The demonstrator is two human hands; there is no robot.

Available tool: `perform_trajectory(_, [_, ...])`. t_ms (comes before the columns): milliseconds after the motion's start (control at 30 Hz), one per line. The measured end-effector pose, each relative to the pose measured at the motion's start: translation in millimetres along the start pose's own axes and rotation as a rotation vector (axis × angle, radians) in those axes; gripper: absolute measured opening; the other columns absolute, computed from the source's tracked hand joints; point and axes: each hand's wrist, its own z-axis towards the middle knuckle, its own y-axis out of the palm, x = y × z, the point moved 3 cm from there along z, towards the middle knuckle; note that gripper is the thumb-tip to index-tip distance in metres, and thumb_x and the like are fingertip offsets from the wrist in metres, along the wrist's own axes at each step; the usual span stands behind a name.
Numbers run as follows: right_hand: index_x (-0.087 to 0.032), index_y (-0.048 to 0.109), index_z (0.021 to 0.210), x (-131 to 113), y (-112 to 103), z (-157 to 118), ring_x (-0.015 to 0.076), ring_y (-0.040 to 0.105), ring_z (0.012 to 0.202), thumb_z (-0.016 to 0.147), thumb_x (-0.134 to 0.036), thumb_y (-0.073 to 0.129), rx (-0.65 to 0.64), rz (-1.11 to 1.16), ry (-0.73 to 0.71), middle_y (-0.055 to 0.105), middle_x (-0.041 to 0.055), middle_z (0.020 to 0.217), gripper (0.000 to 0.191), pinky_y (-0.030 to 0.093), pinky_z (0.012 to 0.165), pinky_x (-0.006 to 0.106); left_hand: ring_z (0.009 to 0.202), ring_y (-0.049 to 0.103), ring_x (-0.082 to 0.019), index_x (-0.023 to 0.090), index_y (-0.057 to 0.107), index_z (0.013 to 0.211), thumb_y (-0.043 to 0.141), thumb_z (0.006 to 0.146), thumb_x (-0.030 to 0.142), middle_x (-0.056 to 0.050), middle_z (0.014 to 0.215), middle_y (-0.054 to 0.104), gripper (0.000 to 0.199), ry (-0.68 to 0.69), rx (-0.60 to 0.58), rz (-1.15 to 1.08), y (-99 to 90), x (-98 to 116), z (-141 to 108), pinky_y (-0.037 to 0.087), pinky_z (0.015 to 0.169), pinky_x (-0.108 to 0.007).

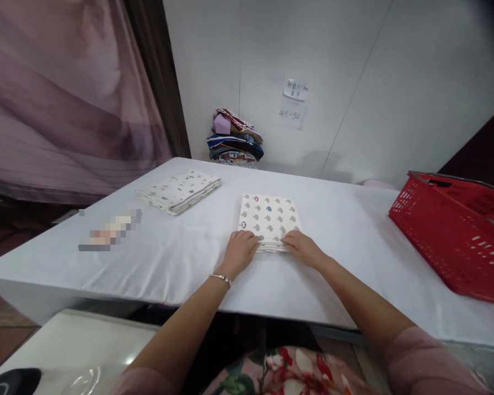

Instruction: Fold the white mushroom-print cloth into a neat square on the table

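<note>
A folded cream cloth printed with mushrooms lies flat on the white-covered table in front of me, its layered edge toward me. At its near left corner, my left hand has its fingers closed on the edge. My right hand grips the near right corner in the same way, the fingers bent over the top layer. Both thumbs are partly hidden. To the left and farther back rests another folded cloth, white with small dark prints, touched by neither hand.
On the right of the table stands a red plastic basket. A stack of folded fabrics sits beyond the back edge, against the wall. At the left lies a pixelated item. Handwritten paper notes hang on the wall.
</note>
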Motion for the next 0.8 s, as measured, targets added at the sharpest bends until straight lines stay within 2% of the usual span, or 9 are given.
perform_trajectory(200, [-0.018, 0.065, 0.096, -8.2, 0.6, 3.1, 0.0184, 0.052, 0.09, 0.09, -0.02, 0.044, -0.054, -0.165, -0.047, 0.06, 0.0071, 0.096, 0.022, 0.041, 0.076, 0.029, 0.087, 0.052, -0.02, 0.021, 0.061, 0.103, 0.05, 0.087, 0.025, -0.005, 0.093, 0.06, 0.02, 0.094, -0.177, 0.113, -3.7, 1.1, 13.1, 0.037, 0.077, -0.034])
perform_trajectory(300, [-0.018, 0.065, 0.095, -9.1, 1.1, 5.0, 0.0182, 0.052, 0.087, 0.092, -0.02, 0.041, -0.079, -0.237, -0.032, 0.06, 0.0074, 0.093, 0.024, 0.041, 0.073, 0.028, 0.084, 0.052, -0.02, 0.019, 0.062, 0.093, 0.049, 0.087, 0.02, -0.006, 0.09, 0.058, 0.014, 0.143, -0.224, 0.179, -3.4, 3.6, 18.8, 0.037, 0.073, -0.033])
perform_trajectory(400, [-0.018, 0.065, 0.096, -6.4, 2.2, 3.7, 0.0185, 0.052, 0.086, 0.091, -0.017, 0.039, -0.043, -0.264, -0.018, 0.06, 0.0082, 0.094, 0.026, 0.041, 0.071, 0.029, 0.08, 0.052, -0.019, 0.016, 0.059, 0.08, 0.043, 0.085, 0.009, -0.006, 0.083, 0.057, 0.019, 0.188, -0.227, 0.211, -2.1, 6.2, 21.5, 0.037, 0.073, -0.033])
perform_trajectory(467, [-0.019, 0.063, 0.098, -4.3, 3.1, -0.2, 0.0188, 0.052, 0.088, 0.091, -0.014, 0.037, 0.029, -0.261, -0.028, 0.06, 0.0086, 0.097, 0.027, 0.041, 0.073, 0.029, 0.079, 0.052, -0.019, 0.016, 0.058, 0.081, 0.04, 0.083, 0.005, -0.006, 0.083, 0.056, 0.021, 0.21, -0.21, 0.237, -2.0, 7.7, 20.2, 0.037, 0.074, -0.034])
perform_trajectory(567, [-0.019, 0.063, 0.097, -3.1, 7.8, -7.5, 0.0195, 0.051, 0.087, 0.09, -0.013, 0.037, 0.082, -0.265, -0.071, 0.061, 0.0086, 0.097, 0.028, 0.04, 0.074, 0.031, 0.081, 0.051, -0.02, 0.016, 0.057, 0.086, 0.04, 0.083, 0.006, -0.007, 0.086, 0.056, 0.02, 0.226, -0.189, 0.237, -0.7, 9.3, 13.6, 0.038, 0.073, -0.034])
perform_trajectory(700, [-0.019, 0.064, 0.094, -3.9, 14.9, -12.6, 0.0192, 0.051, 0.081, 0.089, -0.013, 0.038, 0.054, -0.258, -0.101, 0.061, 0.0076, 0.09, 0.027, 0.039, 0.07, 0.03, 0.082, 0.051, -0.019, 0.018, 0.057, 0.086, 0.039, 0.085, 0.007, -0.007, 0.087, 0.056, 0.02, 0.215, -0.189, 0.192, 2.1, 9.4, 3.6, 0.038, 0.073, -0.034])
perform_trajectory(800, [-0.023, 0.064, 0.101, -4.7, 16.6, -14.3, 0.0183, 0.049, 0.077, 0.088, -0.011, 0.038, 0.062, -0.256, -0.111, 0.058, 0.0056, 0.084, 0.031, 0.036, 0.067, 0.029, 0.08, 0.052, -0.018, 0.018, 0.059, 0.082, 0.043, 0.087, 0.018, -0.006, 0.085, 0.057, 0.017, 0.168, -0.177, 0.113, -3.4, 9.2, 4.5, 0.04, 0.073, -0.033])
